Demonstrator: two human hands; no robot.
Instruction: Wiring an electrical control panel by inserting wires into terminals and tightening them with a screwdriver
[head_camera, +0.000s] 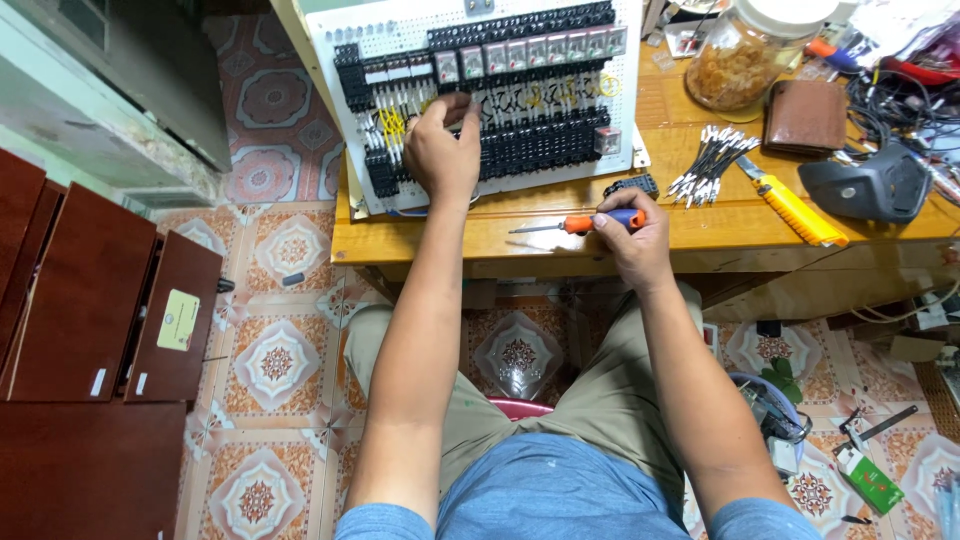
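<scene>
Your left hand pinching wiring on the white panel, right hand gripping the orange screwdriver; lidded jar of amber bits nearby.

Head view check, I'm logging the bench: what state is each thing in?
Left hand: fingers on the wiring panel.
Right hand: gripping the orange screwdriver.
Glass jar: lid on.
Brown wallet: closed.
Yellow utility knife: lying flat.

A wooden table stands on a floor of patterned orange-and-cream tiles, with dark reddish-brown wooden cabinets at the left, under even light.
</scene>
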